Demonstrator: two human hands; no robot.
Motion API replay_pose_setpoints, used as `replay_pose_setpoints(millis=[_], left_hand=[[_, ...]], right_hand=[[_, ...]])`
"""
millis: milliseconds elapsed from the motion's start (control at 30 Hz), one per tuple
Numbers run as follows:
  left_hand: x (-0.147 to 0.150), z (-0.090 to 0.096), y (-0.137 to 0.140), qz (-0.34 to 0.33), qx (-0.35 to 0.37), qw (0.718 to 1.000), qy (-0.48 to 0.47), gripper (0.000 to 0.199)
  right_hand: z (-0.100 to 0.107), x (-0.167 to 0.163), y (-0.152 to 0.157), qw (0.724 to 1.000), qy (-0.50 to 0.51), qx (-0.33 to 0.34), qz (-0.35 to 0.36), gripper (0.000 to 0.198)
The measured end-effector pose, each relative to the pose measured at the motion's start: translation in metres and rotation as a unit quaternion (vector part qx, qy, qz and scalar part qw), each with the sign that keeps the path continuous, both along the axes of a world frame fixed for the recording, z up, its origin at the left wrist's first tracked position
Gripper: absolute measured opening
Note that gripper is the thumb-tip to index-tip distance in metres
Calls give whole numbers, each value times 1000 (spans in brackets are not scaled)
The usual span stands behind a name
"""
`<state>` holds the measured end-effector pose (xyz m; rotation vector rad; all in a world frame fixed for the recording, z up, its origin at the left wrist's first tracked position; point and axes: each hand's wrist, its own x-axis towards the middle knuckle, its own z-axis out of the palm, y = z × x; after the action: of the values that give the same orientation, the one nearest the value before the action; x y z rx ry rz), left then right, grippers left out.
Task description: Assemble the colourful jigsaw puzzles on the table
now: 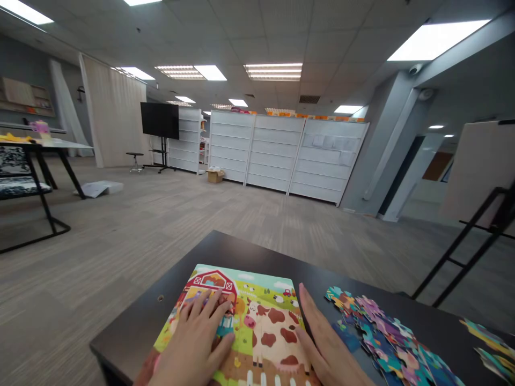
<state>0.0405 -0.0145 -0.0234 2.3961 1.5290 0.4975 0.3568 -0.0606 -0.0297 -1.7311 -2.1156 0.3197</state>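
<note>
A farm picture board [265, 300] with a red barn and a spotted cow lies on the dark table in front of me; whether it is a finished puzzle I cannot tell. My left hand [201, 332] rests flat on its left part, fingers spread over the barn. Along the board's right edge lies my right hand [322, 338], fingers stretched out and thumb apart, touching the edge near the cow. Just right of that hand is a heap of loose jigsaw pieces [386, 335] in teal, purple and orange. Part of the board is hidden under my hands.
The black table [161, 316] has a small hole near its left edge. More colourful pieces [491, 343] lie at the far right. A black easel stand [462, 262] rises beyond. Further off are a chair [24, 182], a screen [160, 120] and white shelving [269, 153].
</note>
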Motion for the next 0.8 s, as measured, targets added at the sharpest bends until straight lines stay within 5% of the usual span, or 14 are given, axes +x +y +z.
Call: replay_pose_setpoints(millis=[100, 167, 233, 333, 367, 400, 533, 633, 700, 800], left_hand=[[-1, -2, 2, 16, 18, 993, -119, 46], [-3, 3, 6, 7, 26, 962, -271, 42], [-10, 12, 11, 8, 11, 883, -469, 41], [-30, 26, 23, 66, -3, 704, -707, 38], [-39, 28, 27, 92, 0, 665, -741, 38], [-47, 29, 31, 119, 5, 657, -744, 39], [-65, 23, 38, 176, -16, 772, -610, 47], [-46, 10, 29, 125, -35, 853, -505, 42], [-22, -3, 19, 80, 10, 963, -257, 55], [17, -32, 12, 3, 27, 999, -26, 70]], right_hand=[[4, -2, 2, 998, -39, -45, 33, 71], [9, -5, 3, 993, -65, -75, 67, 72], [12, -6, 5, 992, -67, -80, 72, 73], [10, -5, 8, 995, -51, -55, 61, 73], [8, -4, 9, 996, -52, -49, 59, 71], [6, -3, 10, 996, -59, -45, 58, 70], [0, -6, 11, 991, -119, -44, 32, 73], [-1, -8, 11, 988, -148, -34, 25, 71], [-1, -7, 12, 986, -164, -22, 32, 68], [-5, -3, 17, 982, -182, -12, 50, 63]])
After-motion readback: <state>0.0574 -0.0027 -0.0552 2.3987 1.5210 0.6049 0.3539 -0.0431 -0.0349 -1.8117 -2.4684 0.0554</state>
